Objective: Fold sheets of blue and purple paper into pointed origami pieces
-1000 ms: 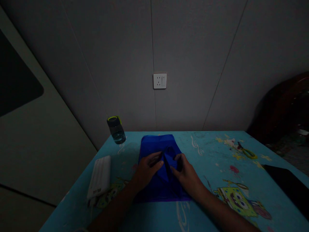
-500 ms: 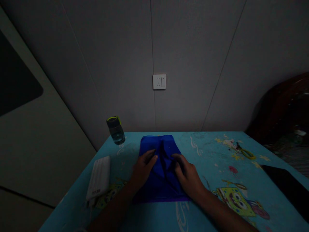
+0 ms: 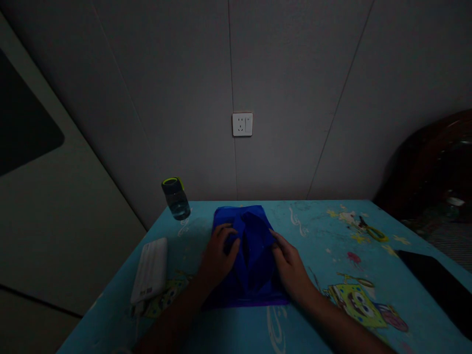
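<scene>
A shiny blue plastic bag [image 3: 254, 260] lies on the table in front of me, its middle lifted into folds with a dark gap between them. My left hand [image 3: 220, 253] rests on the bag's left part, with curled fingers and thumb closed on a fold. At the right side, my right hand [image 3: 289, 260] pinches the bag's raised edge between thumb and fingers. The bag's purple lower edge lies flat towards me. In this dim light, the inside of the gap cannot be made out.
A white power bank [image 3: 150, 270] with a cable lies at the left, and a water bottle [image 3: 177, 199] stands behind it. Yellow-handled scissors [image 3: 374, 230] and a dark flat object [image 3: 435, 285] lie at the right. A wall with a socket [image 3: 242, 124] rises behind the table.
The folds in the bag's middle have been pulled wider apart and stand higher. My right hand has shifted slightly outwards, its fingers now closer together on the edge.
</scene>
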The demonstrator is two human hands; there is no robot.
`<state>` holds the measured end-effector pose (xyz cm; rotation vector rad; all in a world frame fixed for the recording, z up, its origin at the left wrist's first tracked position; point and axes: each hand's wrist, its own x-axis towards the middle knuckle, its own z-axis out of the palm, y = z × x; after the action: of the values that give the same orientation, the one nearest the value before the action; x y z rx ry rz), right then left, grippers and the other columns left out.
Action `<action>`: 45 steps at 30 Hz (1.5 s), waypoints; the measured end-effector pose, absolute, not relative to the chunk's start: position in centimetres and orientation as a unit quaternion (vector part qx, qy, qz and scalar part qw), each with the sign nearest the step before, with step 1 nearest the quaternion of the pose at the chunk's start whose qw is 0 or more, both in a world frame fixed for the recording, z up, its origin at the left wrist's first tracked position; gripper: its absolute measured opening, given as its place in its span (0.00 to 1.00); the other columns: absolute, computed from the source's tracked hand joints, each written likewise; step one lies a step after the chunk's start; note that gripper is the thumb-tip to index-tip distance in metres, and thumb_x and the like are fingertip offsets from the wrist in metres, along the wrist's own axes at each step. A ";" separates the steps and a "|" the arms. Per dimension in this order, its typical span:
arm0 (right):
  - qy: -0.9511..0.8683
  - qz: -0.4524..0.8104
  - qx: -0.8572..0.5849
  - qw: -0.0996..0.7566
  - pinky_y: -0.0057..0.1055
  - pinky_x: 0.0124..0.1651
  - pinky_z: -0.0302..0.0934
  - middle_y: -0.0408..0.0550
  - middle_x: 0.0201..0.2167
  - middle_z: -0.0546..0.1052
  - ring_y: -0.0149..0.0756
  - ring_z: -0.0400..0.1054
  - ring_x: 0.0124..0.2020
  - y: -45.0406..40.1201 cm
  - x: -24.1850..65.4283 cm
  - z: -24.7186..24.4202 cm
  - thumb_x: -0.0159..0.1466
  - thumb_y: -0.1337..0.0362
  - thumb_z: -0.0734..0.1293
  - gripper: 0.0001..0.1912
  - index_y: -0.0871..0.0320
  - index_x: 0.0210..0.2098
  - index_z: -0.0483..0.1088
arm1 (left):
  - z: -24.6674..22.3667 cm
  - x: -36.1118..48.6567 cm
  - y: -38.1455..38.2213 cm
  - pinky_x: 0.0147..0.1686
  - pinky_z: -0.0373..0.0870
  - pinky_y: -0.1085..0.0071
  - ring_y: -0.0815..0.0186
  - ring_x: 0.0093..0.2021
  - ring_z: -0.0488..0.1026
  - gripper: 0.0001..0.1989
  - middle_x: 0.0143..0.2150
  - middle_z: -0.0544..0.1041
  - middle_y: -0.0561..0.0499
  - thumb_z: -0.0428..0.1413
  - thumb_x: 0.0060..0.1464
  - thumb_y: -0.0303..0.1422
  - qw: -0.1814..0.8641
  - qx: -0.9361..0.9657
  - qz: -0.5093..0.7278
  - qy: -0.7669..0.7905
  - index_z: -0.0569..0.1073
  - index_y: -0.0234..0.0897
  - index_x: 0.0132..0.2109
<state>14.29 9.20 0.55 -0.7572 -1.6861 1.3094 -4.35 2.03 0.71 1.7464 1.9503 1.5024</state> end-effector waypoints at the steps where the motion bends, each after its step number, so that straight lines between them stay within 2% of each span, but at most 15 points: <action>1: -0.685 0.507 -0.302 0.428 0.40 0.50 0.67 0.51 0.47 0.78 0.43 0.73 0.46 9.1 14.4 0.5 0.66 0.56 0.58 0.22 0.56 0.57 0.68 | 0.6 -4.3 2.1 0.48 0.70 0.60 0.56 0.50 0.72 0.09 0.49 0.73 0.43 0.56 0.55 0.35 0.077 0.568 0.495 0.653 0.71 0.40 0.44; 3: -0.707 0.476 -0.299 0.429 0.40 0.51 0.67 0.51 0.47 0.78 0.43 0.72 0.48 9.0 14.5 0.4 0.68 0.58 0.57 0.23 0.56 0.59 0.65 | 0.6 -4.2 2.1 0.41 0.72 0.62 0.56 0.43 0.74 0.16 0.46 0.74 0.44 0.60 0.50 0.38 0.117 0.545 0.491 0.669 0.71 0.40 0.46; 6: -0.729 0.446 -0.299 0.424 0.41 0.52 0.66 0.50 0.43 0.79 0.43 0.72 0.47 8.9 14.7 0.5 0.69 0.59 0.55 0.24 0.56 0.62 0.63 | 0.7 -4.3 2.3 0.38 0.72 0.63 0.59 0.35 0.75 0.17 0.40 0.77 0.47 0.63 0.45 0.37 0.161 0.501 0.498 0.689 0.72 0.40 0.44; 10: -0.730 0.442 -0.307 0.422 0.42 0.51 0.67 0.48 0.36 0.80 0.44 0.73 0.46 8.5 14.9 0.9 0.68 0.58 0.56 0.24 0.56 0.62 0.63 | 0.7 -5.1 2.6 0.42 0.72 0.62 0.58 0.39 0.77 0.16 0.41 0.79 0.48 0.62 0.43 0.34 0.220 0.446 0.552 0.669 0.73 0.39 0.42; 12: -0.721 0.449 -0.305 0.430 0.43 0.53 0.66 0.49 0.39 0.80 0.45 0.72 0.49 8.5 14.9 1.2 0.68 0.57 0.57 0.24 0.56 0.60 0.65 | 0.6 -5.6 2.7 0.43 0.72 0.61 0.56 0.41 0.77 0.17 0.40 0.80 0.47 0.61 0.43 0.33 0.270 0.399 0.584 0.653 0.74 0.37 0.43; 16: -0.651 0.520 -0.304 0.462 0.45 0.58 0.61 0.50 0.49 0.78 0.45 0.70 0.53 9.5 15.0 1.7 0.66 0.53 0.59 0.23 0.55 0.57 0.68 | 0.4 -6.2 2.7 0.42 0.73 0.61 0.54 0.41 0.78 0.20 0.38 0.82 0.46 0.63 0.43 0.36 0.392 0.311 0.631 0.593 0.75 0.35 0.45; 19: -0.557 0.622 -0.297 0.464 0.45 0.50 0.68 0.51 0.46 0.80 0.46 0.73 0.48 11.1 15.4 2.2 0.62 0.52 0.64 0.26 0.55 0.57 0.66 | 0.9 -6.0 2.4 0.41 0.74 0.62 0.56 0.39 0.79 0.20 0.38 0.82 0.46 0.64 0.45 0.39 0.456 0.302 0.641 0.539 0.76 0.33 0.44; 22: -0.489 0.687 -0.300 0.446 0.43 0.43 0.71 0.51 0.40 0.82 0.48 0.76 0.43 12.5 16.0 2.9 0.56 0.55 0.70 0.31 0.56 0.58 0.65 | 1.6 -5.2 2.2 0.40 0.74 0.65 0.60 0.35 0.79 0.17 0.37 0.82 0.47 0.65 0.47 0.39 0.493 0.304 0.655 0.485 0.77 0.34 0.42; 29: -0.465 0.714 -0.268 0.449 0.43 0.43 0.71 0.52 0.41 0.82 0.47 0.77 0.41 14.0 17.8 3.9 0.54 0.57 0.74 0.35 0.57 0.58 0.64 | 2.5 -5.9 2.1 0.32 0.73 0.74 0.68 0.30 0.76 0.13 0.31 0.81 0.54 0.66 0.46 0.37 0.454 0.247 0.724 0.457 0.77 0.36 0.38; 33: -0.448 0.689 -0.273 0.500 0.42 0.45 0.70 0.51 0.40 0.82 0.46 0.77 0.42 16.2 19.7 4.0 0.52 0.60 0.75 0.35 0.56 0.58 0.64 | 2.9 -7.3 2.1 0.29 0.71 0.75 0.69 0.27 0.75 0.13 0.30 0.80 0.55 0.67 0.44 0.37 0.396 0.249 0.759 0.453 0.76 0.36 0.36; 37: -0.458 0.674 -0.290 0.502 0.38 0.45 0.70 0.50 0.39 0.83 0.45 0.77 0.43 17.9 20.7 3.7 0.52 0.61 0.75 0.34 0.57 0.57 0.66 | 3.0 -7.2 2.1 0.29 0.70 0.73 0.68 0.25 0.74 0.14 0.26 0.78 0.56 0.65 0.45 0.41 0.345 0.287 0.730 0.516 0.76 0.36 0.35; 42: -0.490 0.724 -0.288 0.391 0.35 0.43 0.70 0.51 0.45 0.81 0.42 0.76 0.43 17.9 21.2 3.3 0.60 0.57 0.70 0.27 0.54 0.58 0.66 | 2.8 -7.1 2.2 0.32 0.71 0.71 0.63 0.31 0.76 0.16 0.33 0.80 0.51 0.60 0.50 0.44 0.259 0.321 0.702 0.581 0.75 0.37 0.41; 45: -0.528 0.751 -0.260 0.298 0.34 0.39 0.70 0.52 0.49 0.78 0.40 0.76 0.41 17.3 21.8 3.1 0.64 0.53 0.67 0.31 0.51 0.63 0.59 | 2.6 -7.4 2.3 0.34 0.71 0.70 0.62 0.33 0.77 0.16 0.37 0.80 0.50 0.59 0.52 0.43 0.240 0.296 0.719 0.581 0.73 0.38 0.44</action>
<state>21.77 17.33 3.11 -0.6914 -1.4029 1.9964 -7.40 2.30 2.64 0.8092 1.5912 1.9681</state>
